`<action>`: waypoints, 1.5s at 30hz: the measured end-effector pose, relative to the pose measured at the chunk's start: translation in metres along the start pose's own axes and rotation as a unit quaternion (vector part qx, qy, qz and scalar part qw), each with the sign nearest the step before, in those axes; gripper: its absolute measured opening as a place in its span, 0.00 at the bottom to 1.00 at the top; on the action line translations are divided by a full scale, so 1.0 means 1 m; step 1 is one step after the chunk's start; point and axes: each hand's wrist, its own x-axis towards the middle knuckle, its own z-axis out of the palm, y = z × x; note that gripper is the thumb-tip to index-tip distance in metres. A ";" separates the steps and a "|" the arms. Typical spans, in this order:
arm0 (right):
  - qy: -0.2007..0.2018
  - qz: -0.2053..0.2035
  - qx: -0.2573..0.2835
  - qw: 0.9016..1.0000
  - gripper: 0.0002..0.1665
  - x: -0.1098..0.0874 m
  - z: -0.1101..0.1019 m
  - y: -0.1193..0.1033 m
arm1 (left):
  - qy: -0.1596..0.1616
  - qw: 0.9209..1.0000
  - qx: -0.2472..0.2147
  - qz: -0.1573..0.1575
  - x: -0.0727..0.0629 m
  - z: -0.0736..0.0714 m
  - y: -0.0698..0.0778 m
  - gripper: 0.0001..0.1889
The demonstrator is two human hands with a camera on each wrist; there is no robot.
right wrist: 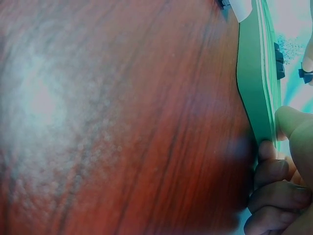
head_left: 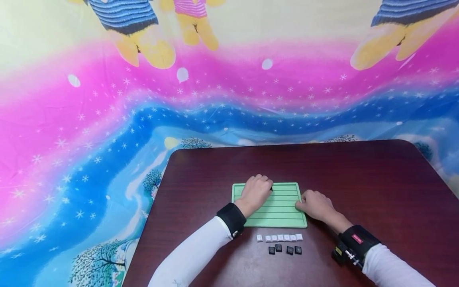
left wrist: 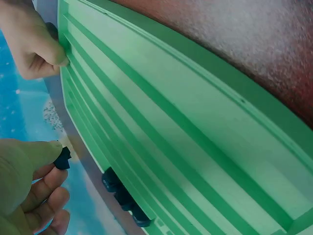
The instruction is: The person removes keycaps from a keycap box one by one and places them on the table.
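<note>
A light green tray [head_left: 276, 221] with raised parallel ridges lies on the table. Over its far part, my left hand [head_left: 256, 192] pinches a small black keycap [left wrist: 62, 159] between thumb and forefinger, held above the tray surface. Several black keycaps [left wrist: 124, 198] sit in a row along the tray's far ridge, mostly hidden by the left hand in the head view. At the tray's right edge, my right hand [head_left: 317, 204] grips the rim, thumb on top and fingers curled against the outer side [right wrist: 254, 73].
In front of the tray, a row of several white keycaps [head_left: 281, 238] rests on the dark red-brown table [head_left: 358, 171]. Several loose black keycaps [head_left: 289, 250] lie nearer to me. Behind the table hangs a colourful printed cloth [head_left: 229, 87].
</note>
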 end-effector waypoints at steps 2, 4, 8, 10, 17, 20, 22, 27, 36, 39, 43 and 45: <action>0.000 0.001 0.000 1.000 0.27 0.000 0.000 0.000 | 0.009 1.000 0.002 0.003 -0.001 -0.002 0.001 0.06; 0.002 0.001 -0.002 1.000 0.27 0.000 0.001 0.000 | 0.014 1.000 0.005 0.007 -0.003 -0.003 0.002 0.06; 0.002 0.007 -0.004 1.000 0.26 0.000 0.001 0.000 | 0.013 1.000 0.005 0.013 -0.007 -0.006 0.004 0.05; 0.002 0.007 -0.005 1.000 0.27 0.000 0.001 0.000 | 0.011 1.000 0.003 0.014 -0.008 -0.007 0.004 0.05; 0.006 0.003 -0.004 1.000 0.27 -0.001 0.000 -0.002 | 0.004 0.999 -0.033 -0.004 -0.011 -0.015 0.004 0.09; 0.007 0.001 -0.004 1.000 0.27 -0.002 0.000 -0.002 | -0.001 0.999 -0.041 -0.005 -0.013 -0.019 0.004 0.11; 0.007 0.001 -0.003 1.000 0.27 -0.002 0.000 -0.002 | -0.003 0.999 -0.046 -0.003 -0.015 -0.021 0.004 0.11; 0.005 0.005 -0.003 1.000 0.27 -0.001 0.000 -0.001 | -0.002 0.998 -0.055 -0.001 -0.020 -0.021 0.005 0.10; 0.005 -0.003 -0.001 1.000 0.26 0.001 0.000 0.000 | 0.008 0.999 -0.053 0.006 -0.026 -0.022 0.006 0.10; 0.005 -0.003 -0.001 1.000 0.26 0.001 -0.001 0.000 | 0.012 0.998 -0.054 0.010 -0.028 -0.022 0.006 0.09; -0.001 0.001 0.000 1.000 0.27 0.000 -0.001 0.000 | 0.010 0.998 -0.059 0.007 -0.032 -0.023 0.006 0.10; -0.001 0.000 0.000 1.000 0.27 -0.001 -0.001 0.000 | 0.012 0.998 -0.062 0.006 -0.035 -0.024 0.005 0.10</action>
